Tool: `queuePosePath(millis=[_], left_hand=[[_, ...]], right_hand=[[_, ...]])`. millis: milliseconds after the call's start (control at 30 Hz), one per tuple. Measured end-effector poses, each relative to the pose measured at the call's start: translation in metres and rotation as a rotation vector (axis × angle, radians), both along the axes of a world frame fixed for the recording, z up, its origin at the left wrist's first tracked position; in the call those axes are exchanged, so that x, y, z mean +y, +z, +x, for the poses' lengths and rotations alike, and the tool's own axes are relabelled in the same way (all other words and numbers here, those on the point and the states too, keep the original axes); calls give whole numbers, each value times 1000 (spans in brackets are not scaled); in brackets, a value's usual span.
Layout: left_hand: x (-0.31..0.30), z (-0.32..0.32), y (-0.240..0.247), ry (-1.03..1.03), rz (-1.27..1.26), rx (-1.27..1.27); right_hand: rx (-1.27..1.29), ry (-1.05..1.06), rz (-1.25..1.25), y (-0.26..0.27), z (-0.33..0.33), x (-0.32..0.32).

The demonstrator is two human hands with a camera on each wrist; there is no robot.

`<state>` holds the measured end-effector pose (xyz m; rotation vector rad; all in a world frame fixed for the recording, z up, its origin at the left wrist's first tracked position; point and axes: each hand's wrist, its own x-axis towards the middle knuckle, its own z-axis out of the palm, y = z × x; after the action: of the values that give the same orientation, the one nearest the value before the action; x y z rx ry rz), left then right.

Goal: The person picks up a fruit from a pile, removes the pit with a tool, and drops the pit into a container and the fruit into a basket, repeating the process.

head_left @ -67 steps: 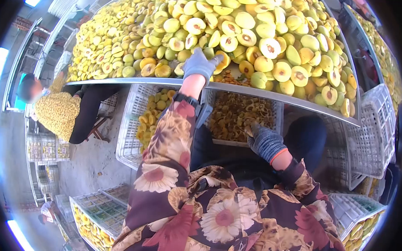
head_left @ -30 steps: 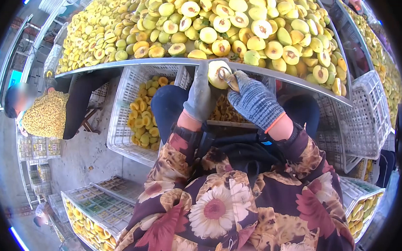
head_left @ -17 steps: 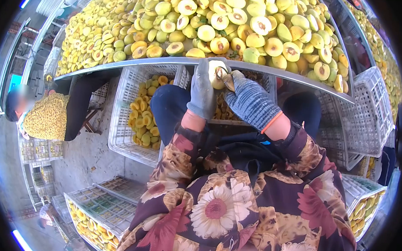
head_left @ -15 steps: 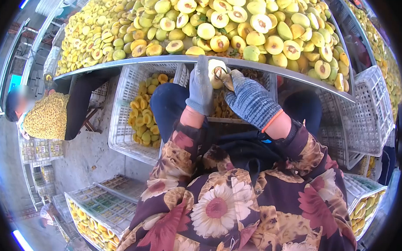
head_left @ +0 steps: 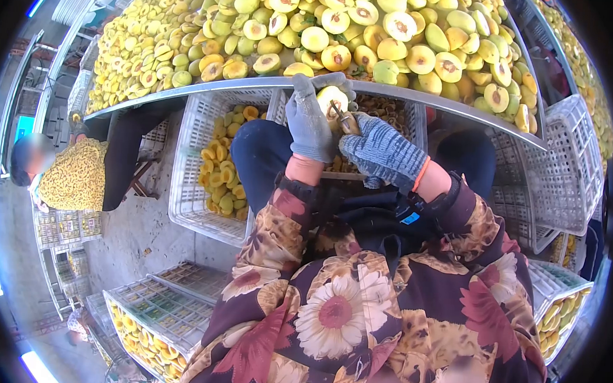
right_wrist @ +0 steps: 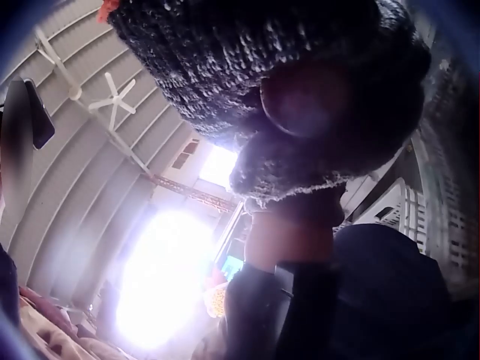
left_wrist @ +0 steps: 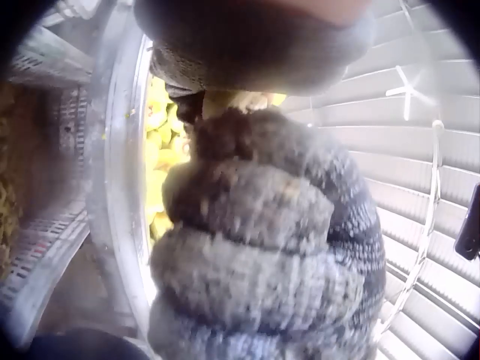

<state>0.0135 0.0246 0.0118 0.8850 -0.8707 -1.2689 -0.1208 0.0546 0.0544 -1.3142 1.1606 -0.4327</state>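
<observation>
In the head view my gloved left hand (head_left: 308, 126) holds a pale yellow peach half (head_left: 331, 98), cut face up, just in front of the metal table edge. Its curled fingers (left_wrist: 247, 247) fill the left wrist view, with a sliver of the fruit behind them. My right hand (head_left: 389, 153), in a blue-grey knitted glove, grips a small pitting tool (head_left: 350, 123) with a brown handle. The dark metal tip is at the stone hollow of the peach. In the right wrist view the handle's rounded end (right_wrist: 304, 101) shows inside the curled right hand.
Piled peach halves (head_left: 258, 45) cover the table behind its metal rim (head_left: 208, 90). Below stand a crate of yellow halves (head_left: 183, 186) and a crate of brown scraps (head_left: 419, 121). Stacked crates (head_left: 564, 168) stand right; another person (head_left: 71, 171) sits at left.
My left hand has come back from the pile with a peach half. My right hand has risen from the scrap crate to meet it, and has since turned, the tool at the fruit's centre.
</observation>
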Motion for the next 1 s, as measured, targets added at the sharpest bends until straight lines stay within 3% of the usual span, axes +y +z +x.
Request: queuePosePath(millis=[133, 233, 367, 433, 500, 567, 667, 767, 833, 900, 1000], left_hand=[[-4, 7, 11, -155, 82, -10], [-9, 12, 7, -218, 120, 11], [-8, 11, 8, -206, 93, -25], [-7, 12, 15, -270, 89, -40], [-8, 13, 16, -340, 88, -63], [-14, 16, 13, -412, 85, -98], [-14, 10, 5, -340, 56, -173], [-14, 5, -1, -275, 15, -166], [-18, 5, 2, -350, 159, -92], [-20, 4, 3, -382, 232, -53], [-16, -4, 0, -343, 207, 51]], right_hand=[[4, 52, -33, -9, -3, -1], [36, 112, 75, -7, -7, -3], [-284, 237, -7, -27, -23, -5], [-236, 311, -123, -25, -27, -8], [-225, 329, -63, -19, -30, -8], [-254, 294, 172, -14, -30, -8], [-582, 153, 434, -27, -32, -6], [-549, 139, 513, -34, -35, -10], [-296, 236, 207, -50, -31, -15], [-322, 256, 194, -59, -32, -15], [-766, 209, 604, -60, -50, -7]])
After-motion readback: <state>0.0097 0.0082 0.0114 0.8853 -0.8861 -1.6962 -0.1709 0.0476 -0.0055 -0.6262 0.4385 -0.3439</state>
